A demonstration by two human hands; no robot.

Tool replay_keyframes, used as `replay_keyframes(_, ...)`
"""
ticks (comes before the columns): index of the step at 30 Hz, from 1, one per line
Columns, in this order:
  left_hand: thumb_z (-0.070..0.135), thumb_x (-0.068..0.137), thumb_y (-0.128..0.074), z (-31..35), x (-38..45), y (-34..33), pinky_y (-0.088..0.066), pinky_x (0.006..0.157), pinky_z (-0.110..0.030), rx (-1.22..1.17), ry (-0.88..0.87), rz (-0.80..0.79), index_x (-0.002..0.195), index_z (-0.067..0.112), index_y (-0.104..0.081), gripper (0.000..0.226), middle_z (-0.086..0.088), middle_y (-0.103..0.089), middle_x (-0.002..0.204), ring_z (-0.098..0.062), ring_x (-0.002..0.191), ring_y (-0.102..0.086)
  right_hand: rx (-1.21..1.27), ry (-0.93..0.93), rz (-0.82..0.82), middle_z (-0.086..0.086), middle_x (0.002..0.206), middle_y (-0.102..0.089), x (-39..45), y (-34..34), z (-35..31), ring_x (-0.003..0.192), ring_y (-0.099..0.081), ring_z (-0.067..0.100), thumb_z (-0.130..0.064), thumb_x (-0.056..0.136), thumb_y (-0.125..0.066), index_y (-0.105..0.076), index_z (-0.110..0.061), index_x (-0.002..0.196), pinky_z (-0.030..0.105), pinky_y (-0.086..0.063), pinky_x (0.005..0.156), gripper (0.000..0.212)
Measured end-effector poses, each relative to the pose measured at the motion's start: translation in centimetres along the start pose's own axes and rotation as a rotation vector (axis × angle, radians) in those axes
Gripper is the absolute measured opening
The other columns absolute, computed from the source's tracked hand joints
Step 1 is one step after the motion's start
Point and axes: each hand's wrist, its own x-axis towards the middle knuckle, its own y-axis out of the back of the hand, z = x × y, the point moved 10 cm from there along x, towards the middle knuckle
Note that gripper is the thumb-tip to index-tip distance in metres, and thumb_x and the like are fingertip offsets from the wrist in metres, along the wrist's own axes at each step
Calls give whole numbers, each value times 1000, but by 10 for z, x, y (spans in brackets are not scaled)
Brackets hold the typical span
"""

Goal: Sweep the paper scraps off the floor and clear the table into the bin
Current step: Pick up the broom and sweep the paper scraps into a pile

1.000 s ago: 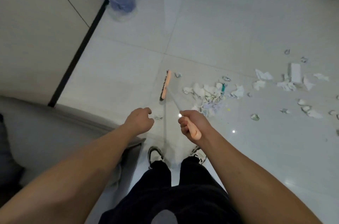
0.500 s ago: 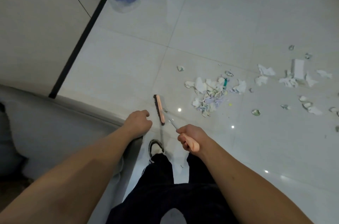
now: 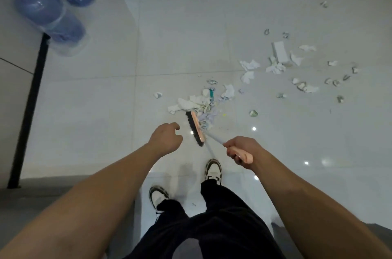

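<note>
My right hand (image 3: 240, 151) grips the pink handle end of a broom. Its pink-backed, dark-bristled broom head (image 3: 195, 128) rests on the white tiled floor against the near edge of a heap of paper scraps (image 3: 200, 103). More torn paper scraps (image 3: 277, 66) lie scattered to the right and further away, with a white card (image 3: 279, 51) among them. One stray scrap (image 3: 158, 95) lies left of the heap. My left hand (image 3: 166, 137) hovers just left of the broom head, fingers loosely curled, holding nothing.
Blue water jugs (image 3: 53, 4) stand at the far left by a wall with a dark vertical strip (image 3: 29, 106). A grey surface (image 3: 31, 190) sits at the lower left. My two shoes (image 3: 213, 168) stand on the tiles below the broom.
The view has shifted to the right and forward. The broom head has moved from in front of my feet over to the near edge of the scrap heap. My left hand stays empty.
</note>
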Motion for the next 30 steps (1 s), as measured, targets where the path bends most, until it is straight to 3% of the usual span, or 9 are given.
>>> replay_keyframes(3,28,89,-54,48,11,-1,-39,88,-30,48,-87,-1,134,21,-52,46,-6,-55,129,-24,118,-50,28,56,89,13,61,-54,3,41,-22,31,-44,14,0,82,-69,-64,6,96,18,-31,32,16)
replay_keyframes(5,29,88,-54,67,19,4,-38,88,-29,70,-112,12,134,21,-52,46,-5,-55,128,-23,119,-49,40,95,123,13,62,-53,3,51,-33,29,-43,14,5,82,-67,-63,6,90,16,-31,32,9)
replay_keyframes(9,29,89,-55,78,33,19,-38,87,-28,90,-109,30,134,20,-52,46,-5,-56,128,-23,118,-50,-48,144,140,11,64,-51,4,53,-49,43,-45,18,3,82,-63,-57,-2,87,19,-37,35,10)
replay_keyframes(13,28,88,-54,65,47,38,-40,86,-29,86,-52,36,133,20,-53,46,-6,-55,131,-23,118,-50,34,84,93,8,59,-39,1,43,-71,44,-34,16,3,90,-59,-52,-5,70,15,-25,34,22)
replay_keyframes(16,26,87,-55,48,59,56,-39,80,-26,37,5,39,132,20,-54,46,-5,-57,129,-22,115,-52,-1,162,32,7,56,-46,-9,9,-105,33,-38,13,0,88,-62,-59,-1,76,17,-27,35,12)
replay_keyframes(20,25,87,-55,21,79,83,-39,79,-26,-7,22,55,131,20,-54,45,-6,-58,129,-23,114,-54,-53,187,-72,8,58,-50,-11,-56,-137,34,-40,12,-6,89,-63,-60,-2,86,18,-28,35,5)
replay_keyframes(26,25,88,-55,-41,115,123,-38,78,-25,-51,34,40,134,20,-52,47,-8,-56,131,-23,113,-54,83,37,-306,5,67,-49,6,-176,-164,42,-42,7,-15,96,-59,-54,-3,112,15,-31,34,20)
replay_keyframes(30,26,88,-54,-93,143,152,-39,78,-26,5,72,13,133,19,-52,45,-8,-58,128,-24,112,-54,211,-135,-405,3,62,-46,28,-240,-165,32,-42,6,-18,102,-49,-47,-7,104,13,-30,30,12)
